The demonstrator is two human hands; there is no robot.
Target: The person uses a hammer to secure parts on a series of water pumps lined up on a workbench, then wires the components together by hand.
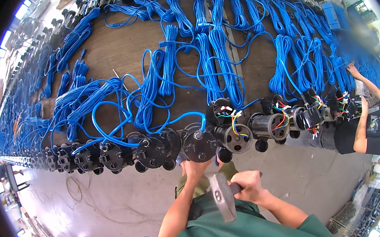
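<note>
My right hand [249, 186] is closed round the handle of a hammer, whose grey metal head [224, 198] is raised in front of my green shirt. My left hand [197, 168] reaches up to the lower edge of a black capped cylindrical housing [200, 145]; its fingers are hidden there. A blue cable [184, 116] enters the top of this housing. Just to its right, an uncapped housing [238, 139] shows its holed end face, with coloured wires and white connectors [234, 113] hanging out. Left of it sits another capped housing [151, 152].
Bundles of blue cable [150, 90] cover much of the brown tabletop [114, 43]. More black housings [88, 158] line the near edge, and others stand along the far edge. At the right, a co-worker [378, 123] in a black top reaches over the table. Loose cable lies on the floor [115, 194].
</note>
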